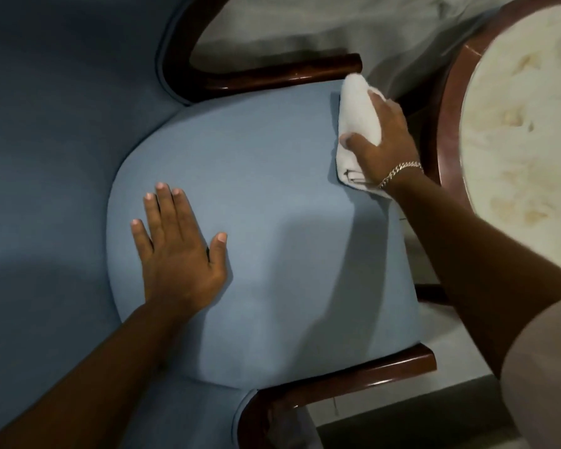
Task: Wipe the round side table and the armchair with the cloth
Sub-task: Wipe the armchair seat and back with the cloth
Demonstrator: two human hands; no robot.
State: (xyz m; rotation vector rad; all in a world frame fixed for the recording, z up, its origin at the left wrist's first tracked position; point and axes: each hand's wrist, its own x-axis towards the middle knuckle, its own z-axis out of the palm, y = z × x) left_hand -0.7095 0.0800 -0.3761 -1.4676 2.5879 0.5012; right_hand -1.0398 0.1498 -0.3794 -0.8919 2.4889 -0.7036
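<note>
The blue armchair fills the view, its lighter seat cushion (272, 196) in the middle and its padded back at the left. A folded white cloth (358, 115) lies on the cushion's far right corner, beside the dark wooden armrest (289, 74). My right hand (384, 137) presses down on the cloth and grips it, a chain bracelet on the wrist. My left hand (175, 247) lies flat on the cushion with fingers spread, holding nothing. The round side table (518, 131), pale marbled top in a reddish wooden rim, stands at the right edge.
A second wooden armrest (347, 377) curves along the near side of the seat. Grey fabric hangs behind the chair at the top. Pale floor shows between the chair and the table.
</note>
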